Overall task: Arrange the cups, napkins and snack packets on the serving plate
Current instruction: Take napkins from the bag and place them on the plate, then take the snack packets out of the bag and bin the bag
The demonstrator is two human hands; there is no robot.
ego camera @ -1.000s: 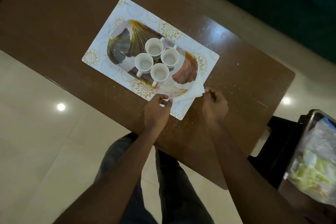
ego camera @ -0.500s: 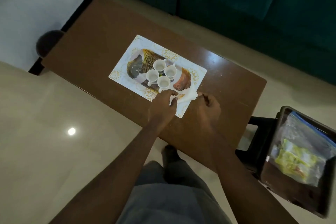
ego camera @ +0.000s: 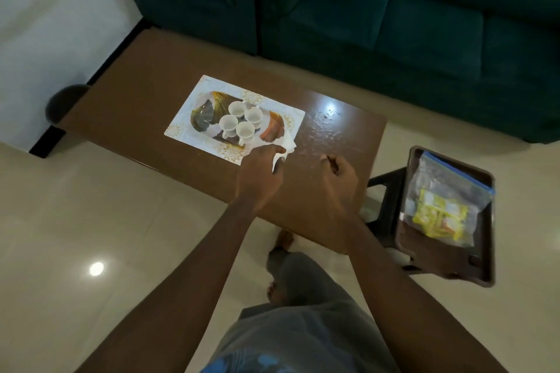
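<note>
Several white cups [ego camera: 241,120] stand grouped in the middle of the leaf-patterned serving plate [ego camera: 202,118], which lies on a white floral placemat [ego camera: 188,113]. A white napkin [ego camera: 286,144] rests at the plate's near right corner. My left hand [ego camera: 261,174] pinches the napkin's near edge. My right hand [ego camera: 338,172] hovers loosely curled over the table to the right, holding nothing. Yellow snack packets [ego camera: 438,216] lie inside a clear zip bag [ego camera: 445,188] at the right.
The brown coffee table [ego camera: 136,100] runs across the middle. A dark brown tray [ego camera: 445,254] holding the zip bag sits on a dark stool [ego camera: 383,200] by the table's right end. A teal sofa [ego camera: 394,24] stands behind. My legs are below.
The view has pulled back and up, so table and plate look smaller. My right hand has let go of the napkin and drawn right; my left hand still holds it.
</note>
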